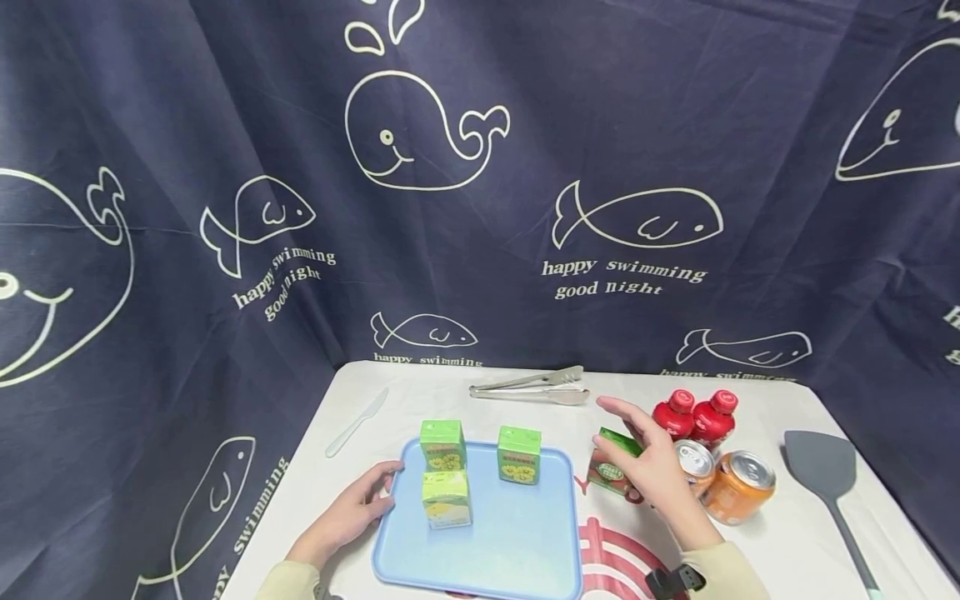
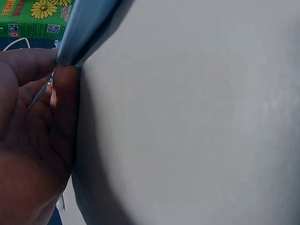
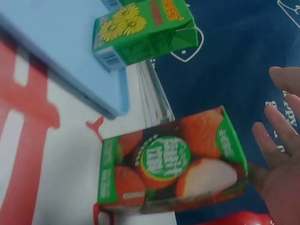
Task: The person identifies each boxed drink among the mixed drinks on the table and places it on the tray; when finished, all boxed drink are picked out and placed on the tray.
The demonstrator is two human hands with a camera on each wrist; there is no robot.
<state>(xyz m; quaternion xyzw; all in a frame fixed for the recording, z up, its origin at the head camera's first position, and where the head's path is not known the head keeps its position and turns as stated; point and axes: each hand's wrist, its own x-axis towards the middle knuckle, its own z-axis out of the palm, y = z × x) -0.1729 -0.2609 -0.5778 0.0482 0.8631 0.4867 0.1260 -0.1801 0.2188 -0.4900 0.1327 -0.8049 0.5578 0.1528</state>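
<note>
A blue tray (image 1: 517,542) lies on the white table. My left hand (image 1: 348,512) holds its left side, the rim (image 2: 86,30) pinched between the fingers in the left wrist view. On the tray stand two green drink cartons with yellow flowers, one at the back left (image 1: 444,454) and one at the back right (image 1: 519,458), plus a yellow-green carton (image 1: 447,504) in front of the left one. Right of the tray is a lychee drink carton (image 3: 164,159), slightly tilted in the right wrist view. My right hand (image 1: 651,462) is beside it, fingers spread and extended over it.
Two red bottles (image 1: 712,419) and two orange cans (image 1: 738,490) stand close together just right of my right hand. Farther right lies a grey spatula (image 1: 821,467). Metal tongs (image 1: 558,397) lie behind the tray, a pale knife (image 1: 356,425) at the back left. A dark curtain (image 1: 450,250) hangs behind.
</note>
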